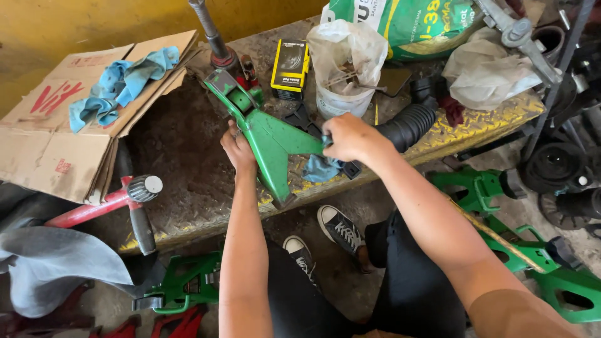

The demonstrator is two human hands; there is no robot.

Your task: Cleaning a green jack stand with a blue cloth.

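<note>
At the bottom of the frame the person's two bare forearms rise toward the middle, above black trousers and dark canvas shoes with white laces [341, 230] on the dusty floor. The left hand [240, 150] is closed around the left edge of a green painted steel stand with splayed triangular legs [270, 139], which lies tilted on the worn metal workbench [181, 163] at centre frame. The right hand [349, 138] is clenched on a crumpled blue cloth [320, 168] pressed against the stand's right edge. Wiping well here probably calls for the left hand to brace the stand firmly so it does not slide, while the cloth follows the leg's length. Just beyond lie a black ribbed rubber hose [410, 122] and a white plastic tub wrapped in a clear bag [343, 69]. A yellow and black small carton [290, 67] stands further up; flattened brown cardboard [56, 150] fills the upper left.
</note>
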